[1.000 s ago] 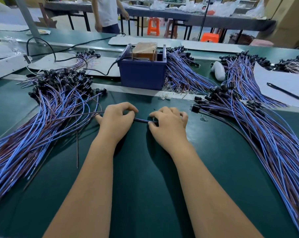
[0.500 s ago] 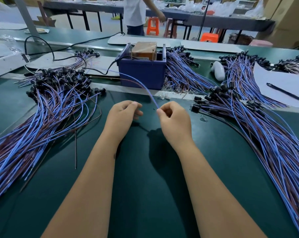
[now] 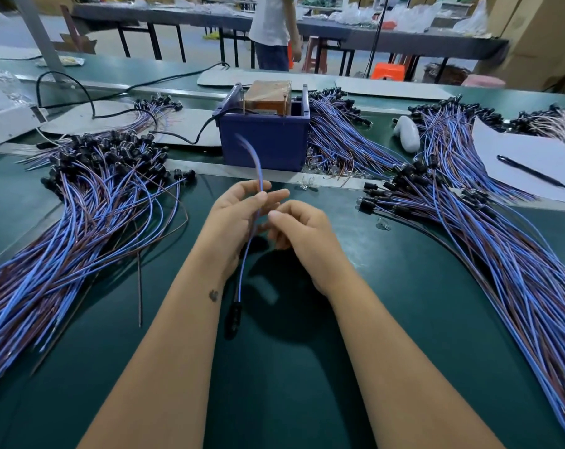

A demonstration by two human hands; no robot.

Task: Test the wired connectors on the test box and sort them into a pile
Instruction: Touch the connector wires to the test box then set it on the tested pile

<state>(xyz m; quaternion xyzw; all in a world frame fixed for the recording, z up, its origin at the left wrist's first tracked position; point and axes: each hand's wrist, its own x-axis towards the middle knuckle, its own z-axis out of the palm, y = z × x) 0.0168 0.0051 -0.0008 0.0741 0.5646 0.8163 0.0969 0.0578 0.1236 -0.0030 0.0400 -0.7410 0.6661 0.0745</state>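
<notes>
Your left hand (image 3: 242,209) pinches one wired connector (image 3: 247,241) mid-lead; its black plug dangles toward 6 o'clock, its free end arcs toward the test box (image 3: 265,140) at 12. Your right hand (image 3: 302,228), fingers loosely curled, seems to hold nothing. Guide that free end with your right hand, straight onto the box contacts.
</notes>
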